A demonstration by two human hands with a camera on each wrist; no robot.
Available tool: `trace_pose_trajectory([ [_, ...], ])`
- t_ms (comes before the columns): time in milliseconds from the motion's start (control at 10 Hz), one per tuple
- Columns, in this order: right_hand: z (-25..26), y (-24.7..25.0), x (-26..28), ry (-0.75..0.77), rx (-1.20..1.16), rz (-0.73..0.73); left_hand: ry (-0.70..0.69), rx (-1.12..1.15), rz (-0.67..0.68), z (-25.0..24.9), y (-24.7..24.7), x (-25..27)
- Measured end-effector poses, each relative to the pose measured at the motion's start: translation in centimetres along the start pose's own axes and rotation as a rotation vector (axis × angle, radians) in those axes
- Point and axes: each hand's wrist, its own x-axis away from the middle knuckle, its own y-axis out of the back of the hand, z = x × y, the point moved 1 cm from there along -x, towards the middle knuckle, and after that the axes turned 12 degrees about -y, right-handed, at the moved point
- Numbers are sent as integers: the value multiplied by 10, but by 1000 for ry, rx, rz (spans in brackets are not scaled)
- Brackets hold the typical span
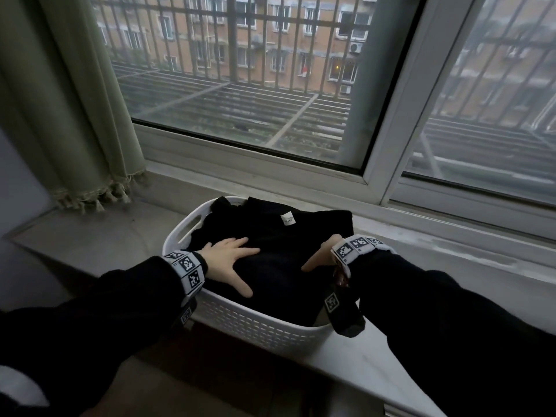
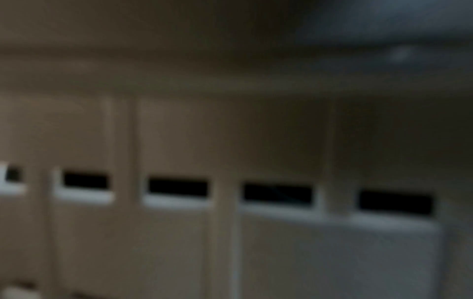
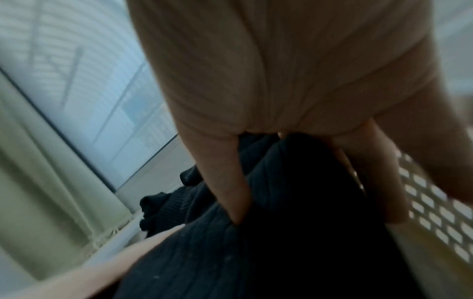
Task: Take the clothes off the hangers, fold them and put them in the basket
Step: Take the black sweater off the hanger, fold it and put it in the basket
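Note:
A white slotted basket (image 1: pixel 180 233) stands on the windowsill, and a folded black garment (image 1: pixel 279 245) with a small white label lies in it. My left hand (image 1: pixel 231 260) rests flat on the garment's near left part, fingers spread. My right hand (image 1: pixel 323 254) grips the garment's right edge. In the right wrist view its thumb lies on top of the black garment (image 3: pixel 256 263), and its fingers (image 3: pixel 371 182) reach down beside the basket wall (image 3: pixel 435 212). The left wrist view shows only the blurred basket wall (image 2: pixel 179 141) close up. No hangers are in view.
A green fringed curtain (image 1: pixel 75 115) hangs at the left, its hem on the grey windowsill (image 1: pixel 105 236). The barred window (image 1: pixel 270 85) and its white frame run right behind the basket. A white ledge (image 1: pixel 451 266) extends to the right.

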Motion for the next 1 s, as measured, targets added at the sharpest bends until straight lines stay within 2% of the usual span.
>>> trace_pose_trajectory([
  [100,4,-5,-6,-50,-159,-59,-5,-6,-46,0,-6,1],
  [300,22,10,7,13,-370,-168,-55,-163,-141,-23,-11,0],
  [400,41,18,-5,112,-520,-79,-76,-54,-211,-27,-12,-5],
  [500,53,25,-13,146,-652,59,-108,193,-490,-19,-8,-2],
  [600,58,35,12,159,-676,154,-139,269,-680,-9,1,7],
  [700,46,34,27,136,-623,212,-115,31,-782,0,21,22],
  [800,24,19,18,113,-411,228,-137,-231,-737,-1,44,41],
  [900,7,1,23,76,-149,179,-200,-342,-443,-8,37,44],
  [1000,0,-4,24,55,183,79,-125,-99,-129,-8,10,42],
])
